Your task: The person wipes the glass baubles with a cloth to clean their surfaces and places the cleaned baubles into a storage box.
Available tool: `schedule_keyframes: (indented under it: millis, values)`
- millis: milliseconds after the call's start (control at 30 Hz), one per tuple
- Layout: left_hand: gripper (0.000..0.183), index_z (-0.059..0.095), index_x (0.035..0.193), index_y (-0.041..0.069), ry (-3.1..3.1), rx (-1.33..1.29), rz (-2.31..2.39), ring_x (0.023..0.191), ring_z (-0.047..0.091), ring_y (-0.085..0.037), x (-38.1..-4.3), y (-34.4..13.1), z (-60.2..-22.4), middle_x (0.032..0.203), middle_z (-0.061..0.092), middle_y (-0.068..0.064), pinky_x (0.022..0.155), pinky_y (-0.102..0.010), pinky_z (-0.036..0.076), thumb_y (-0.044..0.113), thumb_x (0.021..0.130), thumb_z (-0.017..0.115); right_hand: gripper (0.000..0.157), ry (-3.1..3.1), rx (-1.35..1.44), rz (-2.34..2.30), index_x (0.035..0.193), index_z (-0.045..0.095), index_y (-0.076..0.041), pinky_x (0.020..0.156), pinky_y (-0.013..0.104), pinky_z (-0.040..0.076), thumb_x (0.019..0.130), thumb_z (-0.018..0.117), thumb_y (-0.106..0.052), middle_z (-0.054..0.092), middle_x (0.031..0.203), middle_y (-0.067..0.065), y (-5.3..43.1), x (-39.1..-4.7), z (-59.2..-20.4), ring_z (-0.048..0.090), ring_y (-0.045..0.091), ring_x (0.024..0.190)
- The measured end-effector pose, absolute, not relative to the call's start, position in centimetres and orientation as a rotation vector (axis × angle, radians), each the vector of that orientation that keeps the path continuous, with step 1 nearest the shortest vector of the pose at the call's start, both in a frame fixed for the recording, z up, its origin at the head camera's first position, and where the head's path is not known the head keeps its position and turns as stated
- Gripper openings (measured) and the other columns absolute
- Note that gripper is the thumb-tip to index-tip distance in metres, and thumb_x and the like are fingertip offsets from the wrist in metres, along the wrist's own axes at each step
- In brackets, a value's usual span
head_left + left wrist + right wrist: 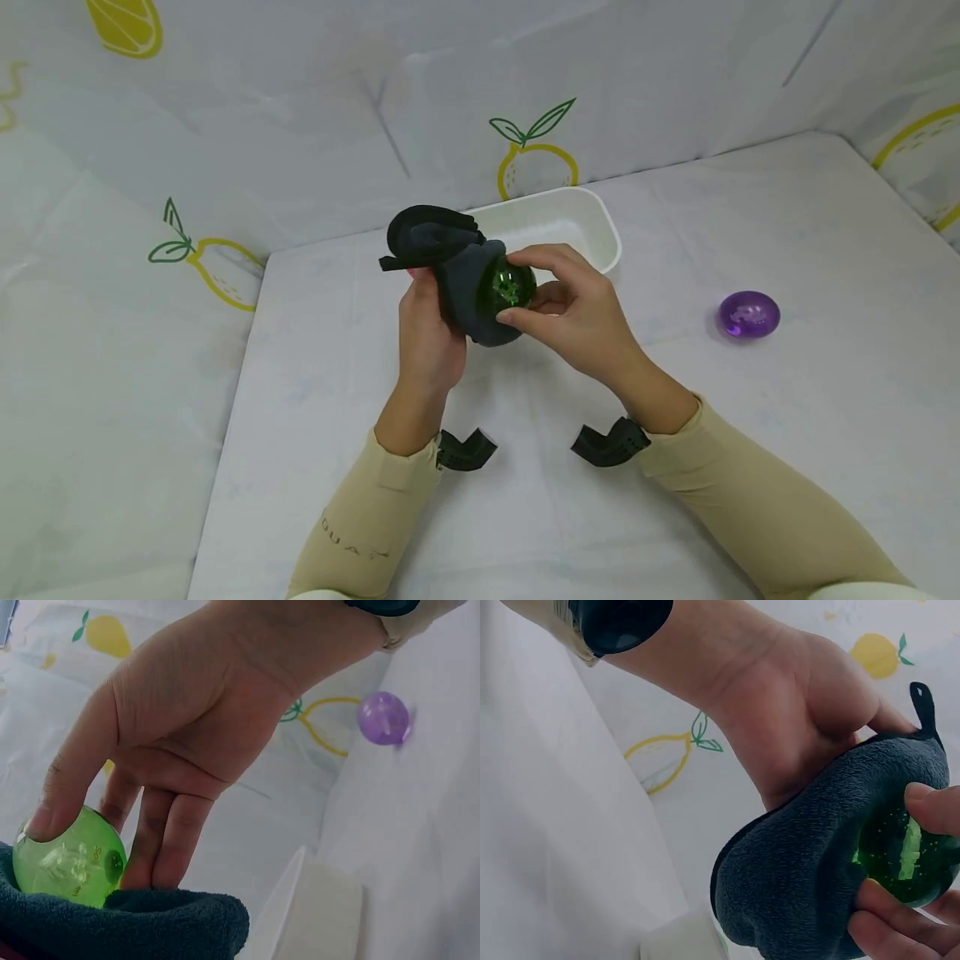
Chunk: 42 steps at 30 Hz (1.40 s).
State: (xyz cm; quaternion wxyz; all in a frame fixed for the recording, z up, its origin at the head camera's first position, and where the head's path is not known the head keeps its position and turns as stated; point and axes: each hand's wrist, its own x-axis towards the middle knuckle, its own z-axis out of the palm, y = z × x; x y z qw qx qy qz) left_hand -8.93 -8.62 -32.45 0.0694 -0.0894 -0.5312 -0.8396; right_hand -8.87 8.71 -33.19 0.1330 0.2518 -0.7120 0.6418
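Observation:
My left hand (429, 343) grips a dark blue-grey terry cloth (459, 287) with black edging, held up over the table. A hanging loop (922, 705) shows at the cloth's edge in the right wrist view. Between thumb and fingers, my right hand (585, 308) pinches a clear green ball (513, 285) with glints inside. The ball presses against a fold of the cloth, which covers part of it. In the left wrist view, my right thumb lies over the top of the green ball (66, 859). Most of my left fingers are hidden behind the cloth.
Behind the hands, a white plastic tub (596, 218) stands near the table's back edge, partly covered by the cloth and right hand. A clear purple ball (749, 315) lies on the white tabletop (810, 417) to the right. Lemon-printed sheeting (300, 150) hangs at the back and left.

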Motion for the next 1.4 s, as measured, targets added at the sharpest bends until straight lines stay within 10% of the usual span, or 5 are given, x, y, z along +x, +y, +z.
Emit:
schedule_keyframes:
  millis: [233,367,500,900,1400]
  values:
    - [0.086,0.050,0.127,0.002,-1.736,-0.221,-2.507,0.104,0.059,-0.015,-8.7,-8.6,-32.7,0.112,0.062,-0.002,0.092,-0.027,0.054,0.061,0.071,0.079,0.057,-2.046,0.730,1.777,0.123,0.066,-0.005,0.070,0.026,0.059,0.070,0.086,0.002,0.061,0.121,0.005,8.7,-8.8,-33.3,0.066,0.016,0.073]
    - [0.043,0.054,0.119,-0.002,-1.664,-0.107,-2.503,0.101,0.060,-0.013,-8.8,-8.6,-32.2,0.109,0.061,-0.001,0.090,-0.024,0.053,0.036,0.099,0.053,0.058,-2.020,0.788,1.763,0.123,0.065,-0.004,0.071,0.028,0.059,0.069,0.086,0.002,0.061,0.121,0.007,8.5,-8.8,-33.4,0.067,0.018,0.080]
    - [0.030,0.053,0.112,0.001,-1.589,-0.050,-2.528,0.100,0.058,-0.013,-8.9,-8.7,-32.0,0.106,0.058,-0.001,0.085,-0.024,0.052,0.019,0.100,0.033,0.058,-2.004,0.812,1.765,0.124,0.065,-0.004,0.072,0.028,0.059,0.070,0.086,0.004,0.061,0.122,0.007,8.5,-8.8,-33.5,0.067,0.018,0.085]
    - [0.034,0.053,0.130,-0.001,-1.930,-0.283,-2.299,0.106,0.062,-0.017,-8.9,-8.9,-32.9,0.120,0.059,-0.011,0.094,-0.031,0.054,0.020,0.104,0.049,0.065,-2.066,0.843,1.674,0.131,0.060,-0.003,0.084,0.024,0.055,0.072,0.084,0.003,0.060,0.136,0.007,8.9,-8.9,-33.1,0.065,0.017,0.102]
    - [0.044,0.038,0.143,0.009,-2.098,-0.364,-2.451,0.116,0.056,-0.017,-9.0,-9.5,-32.6,0.130,0.052,-0.010,0.099,-0.031,0.051,0.034,0.107,0.038,0.047,-2.025,0.717,1.796,0.127,0.065,-0.004,0.061,0.020,0.045,0.083,0.073,0.008,0.062,0.132,0.007,9.1,-9.1,-33.0,0.054,0.015,0.070]
